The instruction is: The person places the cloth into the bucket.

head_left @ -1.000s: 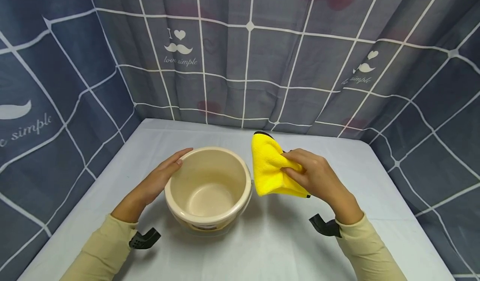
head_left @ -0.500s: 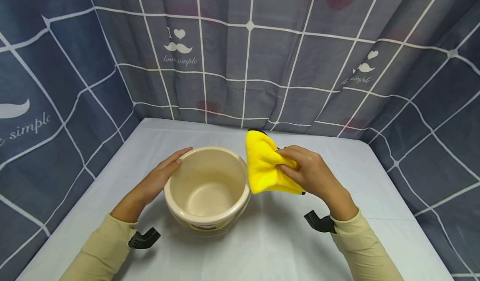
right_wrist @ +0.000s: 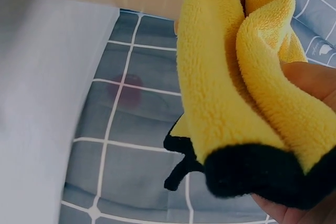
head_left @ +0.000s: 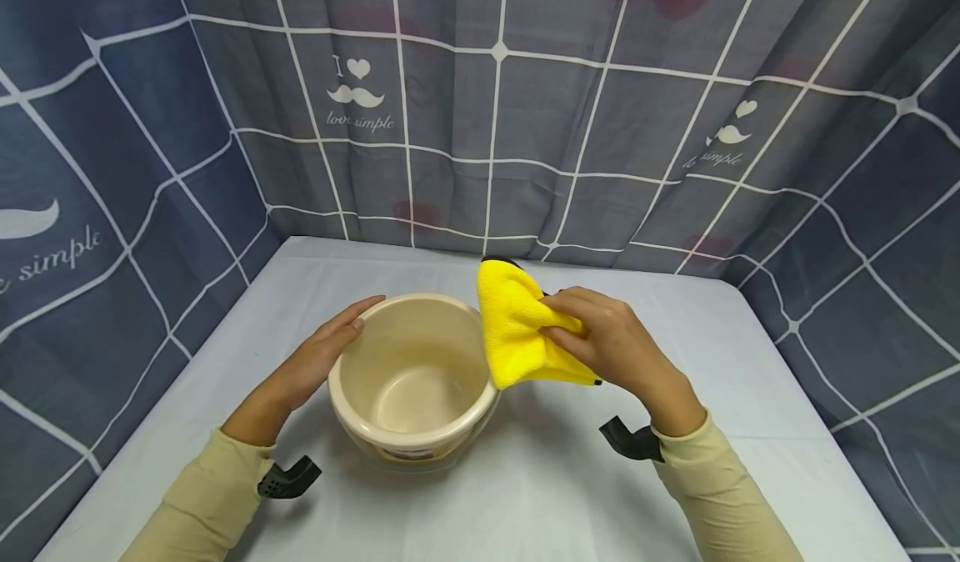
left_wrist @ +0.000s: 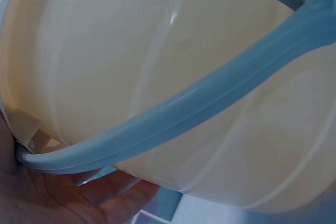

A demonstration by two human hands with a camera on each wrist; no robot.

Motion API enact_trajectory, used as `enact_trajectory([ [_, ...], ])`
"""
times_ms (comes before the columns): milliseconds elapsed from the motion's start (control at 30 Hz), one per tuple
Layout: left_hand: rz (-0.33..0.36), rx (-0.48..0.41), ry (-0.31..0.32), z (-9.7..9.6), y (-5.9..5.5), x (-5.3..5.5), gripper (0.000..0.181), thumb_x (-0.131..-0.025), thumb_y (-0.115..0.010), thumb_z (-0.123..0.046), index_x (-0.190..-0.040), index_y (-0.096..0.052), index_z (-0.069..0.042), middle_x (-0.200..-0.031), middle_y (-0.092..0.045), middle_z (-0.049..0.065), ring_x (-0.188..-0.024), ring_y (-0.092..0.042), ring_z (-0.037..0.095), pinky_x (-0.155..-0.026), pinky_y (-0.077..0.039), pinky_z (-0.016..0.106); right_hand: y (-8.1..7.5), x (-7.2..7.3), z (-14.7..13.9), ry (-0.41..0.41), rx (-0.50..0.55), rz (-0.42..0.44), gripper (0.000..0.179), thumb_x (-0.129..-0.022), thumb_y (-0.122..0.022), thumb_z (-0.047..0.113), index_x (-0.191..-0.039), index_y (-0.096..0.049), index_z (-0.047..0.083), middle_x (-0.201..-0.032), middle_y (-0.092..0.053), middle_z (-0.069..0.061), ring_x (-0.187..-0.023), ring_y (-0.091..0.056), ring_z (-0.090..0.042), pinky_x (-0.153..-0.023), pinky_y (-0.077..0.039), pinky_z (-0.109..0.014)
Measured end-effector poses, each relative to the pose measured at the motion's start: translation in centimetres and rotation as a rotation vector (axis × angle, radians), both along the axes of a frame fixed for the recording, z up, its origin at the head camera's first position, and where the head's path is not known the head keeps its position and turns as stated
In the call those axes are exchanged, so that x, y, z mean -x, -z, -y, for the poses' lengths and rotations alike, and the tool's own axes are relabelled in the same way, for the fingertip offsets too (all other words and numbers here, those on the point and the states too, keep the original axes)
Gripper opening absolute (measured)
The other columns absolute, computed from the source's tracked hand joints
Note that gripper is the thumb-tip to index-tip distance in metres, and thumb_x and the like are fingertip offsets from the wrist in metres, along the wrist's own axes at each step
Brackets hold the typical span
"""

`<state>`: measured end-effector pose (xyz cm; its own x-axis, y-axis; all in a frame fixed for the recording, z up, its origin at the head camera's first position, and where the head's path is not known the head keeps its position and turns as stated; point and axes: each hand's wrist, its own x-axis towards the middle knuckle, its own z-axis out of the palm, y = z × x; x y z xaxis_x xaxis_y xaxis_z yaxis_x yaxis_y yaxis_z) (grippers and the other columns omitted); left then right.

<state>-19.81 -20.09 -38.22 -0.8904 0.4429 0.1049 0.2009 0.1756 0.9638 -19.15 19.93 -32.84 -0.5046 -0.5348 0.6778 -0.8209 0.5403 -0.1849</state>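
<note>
A cream plastic bucket (head_left: pixel 416 441) stands upright on the white-covered table, its open top facing up. My left hand (head_left: pixel 318 358) holds its left rim, the thumb over the edge and the fingers along the outer wall. In the left wrist view a curved handle (left_wrist: pixel 173 116) runs across the bucket's side, with the fingers (left_wrist: pixel 105 198) beyond it. My right hand (head_left: pixel 603 341) pinches a folded yellow cloth (head_left: pixel 513 324) with black edging. That cloth overlaps the bucket's right rim in the head view; whether they touch I cannot tell.
A white cloth covers the table (head_left: pixel 600 495). Behind it and along both sides hangs a grey-blue curtain (head_left: pixel 450 128) with white grid lines. A black wrist mount (head_left: pixel 288 477) sticks out from the left sleeve, another mount (head_left: pixel 630 439) from the right.
My right hand has moved left with the yellow cloth, from beside the bucket to over its right rim in the head view. The left hand and bucket have stayed put.
</note>
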Motion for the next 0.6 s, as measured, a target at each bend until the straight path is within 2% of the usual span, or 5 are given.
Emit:
enact_trajectory([
  [200, -0.006, -0.001, -0.001, 0.0, 0.0, 0.0, 0.054, -0.112, -0.033, -0.031, -0.16, -0.029, -0.006, -0.163, -0.027, 0.015, -0.15, -0.016, 0.032, -0.103, -0.025, 0.01, -0.3, 0.0, 0.4, -0.007, 0.001, 0.0, 0.035, -0.077, -0.086, -0.001, -0.11, -0.076, 0.005, -0.102, -0.072, -0.005, -0.084, -0.065, -0.018, -0.073, -0.056, -0.035],
  [267, -0.007, 0.003, -0.003, 0.0, 0.0, 0.0, 0.054, -0.113, -0.033, -0.032, -0.16, -0.029, -0.007, -0.163, -0.027, 0.014, -0.15, -0.016, 0.032, -0.106, -0.024, 0.013, -0.4, 0.1, 0.5, -0.009, -0.004, -0.006, 0.035, -0.077, -0.086, 0.0, -0.11, -0.076, 0.005, -0.102, -0.072, -0.006, -0.084, -0.066, -0.018, -0.073, -0.057, -0.036],
  [400, -0.004, 0.01, -0.009, 0.0, 0.0, 0.0, 0.054, -0.113, -0.033, -0.032, -0.16, -0.029, -0.007, -0.163, -0.027, 0.014, -0.15, -0.016, 0.032, -0.118, -0.018, 0.038, -0.7, 0.0, 0.7, -0.01, -0.019, -0.007, 0.034, -0.078, -0.086, 0.001, -0.111, -0.076, 0.005, -0.103, -0.072, -0.007, -0.086, -0.066, -0.019, -0.074, -0.058, -0.037],
  [500, -0.001, 0.01, -0.013, -0.1, 0.0, -0.1, 0.053, -0.113, -0.033, -0.032, -0.16, -0.03, -0.007, -0.164, -0.027, 0.014, -0.15, -0.015, 0.032, -0.117, -0.01, 0.056, -0.9, 0.0, 0.9, -0.006, -0.029, 0.004, 0.034, -0.079, -0.086, 0.002, -0.111, -0.076, 0.005, -0.105, -0.072, -0.007, -0.087, -0.067, -0.019, -0.075, -0.058, -0.037],
  [600, -0.003, 0.008, -0.013, -0.1, 0.0, -0.1, 0.053, -0.113, -0.033, -0.031, -0.16, -0.03, -0.008, -0.164, -0.026, 0.014, -0.15, -0.014, 0.032, -0.117, -0.008, 0.06, -1.2, 0.0, 1.1, -0.008, -0.029, 0.006, 0.034, -0.079, -0.086, 0.003, -0.112, -0.076, 0.005, -0.105, -0.072, -0.007, -0.088, -0.067, -0.02, -0.076, -0.058, -0.037],
])
